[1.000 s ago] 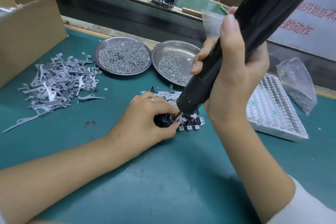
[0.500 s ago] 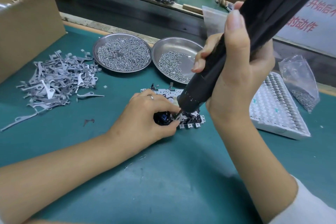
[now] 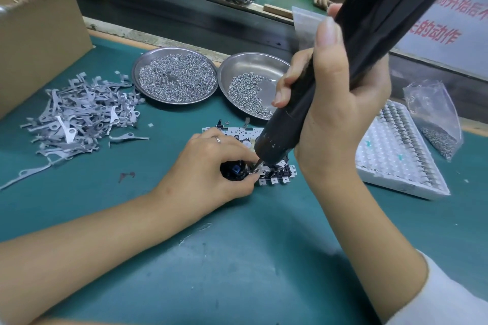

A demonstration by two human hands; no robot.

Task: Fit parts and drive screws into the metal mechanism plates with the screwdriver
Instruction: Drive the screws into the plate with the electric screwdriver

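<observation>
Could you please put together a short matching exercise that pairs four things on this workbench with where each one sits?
Things:
1. screwdriver
2. pile of grey levers
3. mechanism plate
4. white tray

Places:
A. loose on the mat, far left
B. gripped in the right hand, tip down
C. on the mat at the right, by a clear bag
D. under the left hand, centre of the mat

Pairs: 1-B, 2-A, 3-D, 4-C

Screwdriver (image 3: pixel 330 82) perhaps slightly steeper over the plate (image 3: pixel 274 174); little else different.
</observation>
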